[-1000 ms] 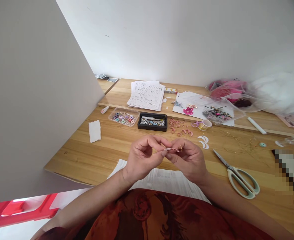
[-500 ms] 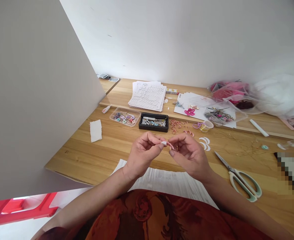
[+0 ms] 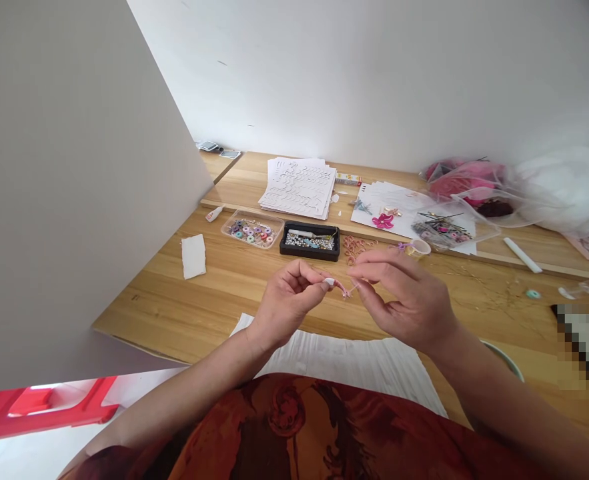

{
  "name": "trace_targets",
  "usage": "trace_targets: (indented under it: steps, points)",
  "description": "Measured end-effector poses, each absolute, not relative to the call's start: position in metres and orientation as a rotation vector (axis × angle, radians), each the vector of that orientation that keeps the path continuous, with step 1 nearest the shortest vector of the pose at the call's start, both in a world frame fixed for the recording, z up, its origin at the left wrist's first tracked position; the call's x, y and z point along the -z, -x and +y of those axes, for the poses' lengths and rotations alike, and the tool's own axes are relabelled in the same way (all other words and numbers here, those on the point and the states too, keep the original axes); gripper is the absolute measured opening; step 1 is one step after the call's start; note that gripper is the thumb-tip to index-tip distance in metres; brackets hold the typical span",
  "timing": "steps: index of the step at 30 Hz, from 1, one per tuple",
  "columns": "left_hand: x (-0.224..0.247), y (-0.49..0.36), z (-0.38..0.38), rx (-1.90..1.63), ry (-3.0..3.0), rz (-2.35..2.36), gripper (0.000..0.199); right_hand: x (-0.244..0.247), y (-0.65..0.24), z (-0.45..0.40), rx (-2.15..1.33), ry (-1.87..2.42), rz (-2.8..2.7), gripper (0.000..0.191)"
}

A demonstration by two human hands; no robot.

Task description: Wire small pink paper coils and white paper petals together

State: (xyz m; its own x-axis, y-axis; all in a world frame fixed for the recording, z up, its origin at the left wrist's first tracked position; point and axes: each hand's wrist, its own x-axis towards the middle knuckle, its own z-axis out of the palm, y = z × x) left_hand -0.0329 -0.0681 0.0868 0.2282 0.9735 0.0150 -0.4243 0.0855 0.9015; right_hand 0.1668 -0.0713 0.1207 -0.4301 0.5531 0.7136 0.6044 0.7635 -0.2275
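Observation:
My left hand (image 3: 285, 303) is closed in a pinch on a small white crescent-shaped piece (image 3: 329, 282), whose right end is wrapped in pink. Across from it, my right hand (image 3: 410, 293) has thumb and fingertips pinched together around a thin thread (image 3: 353, 287) that runs to the pink end. The two hands are apart, held above the table near its front edge. Pink wrapped loops (image 3: 355, 248) lie just beyond the right fingers, partly covered by them.
Behind the hands are a black tray of beads (image 3: 309, 252) and a clear box of thread spools (image 3: 253, 230). Cut paper sheets (image 3: 299, 187) lie farther back. A scissors handle (image 3: 507, 360) shows beside my right forearm. Left lies a white pad (image 3: 193, 257).
My right hand has moved away from the crescent's end and turned over, drawing the thread out. It now hides the loose white crescents and most of the scissors. My left hand keeps its pinch.

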Motion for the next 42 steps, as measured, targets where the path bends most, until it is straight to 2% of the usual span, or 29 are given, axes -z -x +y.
trace_targets:
  steps: [8,16,19,22,24,27,30,36,42]
  points:
    - [-0.088,0.03,-0.066,-1.296,-0.897,0.813,0.025,-0.121,-0.151,-0.088,0.324,0.858,-2.192,0.021]
    - [-0.092,0.029,-0.063,-1.286,-0.711,0.772,0.024,-0.088,-0.144,-0.094,0.269,0.882,-2.094,0.039]
    - [-0.093,0.031,-0.063,-1.237,-0.646,0.755,0.025,-0.079,-0.144,-0.092,0.114,0.922,-1.947,0.039]
    - [-0.095,0.032,-0.062,-1.186,-0.601,0.733,0.027,-0.07,-0.145,-0.087,-0.266,1.016,-1.743,0.035]
    - [-0.096,0.033,-0.062,-1.154,-0.589,0.73,0.029,-0.068,-0.147,-0.081,-0.492,1.06,-1.644,0.028]
    - [-0.095,0.035,-0.062,-1.126,-0.626,0.729,0.031,-0.073,-0.155,-0.07,-0.613,1.106,-1.621,0.011]
    - [-0.092,0.036,-0.062,-1.156,-0.7,0.737,0.031,-0.088,-0.162,-0.062,-0.557,1.116,-1.654,0.006]
    - [-0.09,0.035,-0.061,-1.184,-0.735,0.755,0.03,-0.115,-0.159,-0.064,-0.17,1.03,-1.877,0.017]
    - [-0.089,0.034,-0.06,-1.218,-0.76,0.768,0.03,-0.117,-0.151,-0.072,-0.257,1.05,-1.898,0.025]
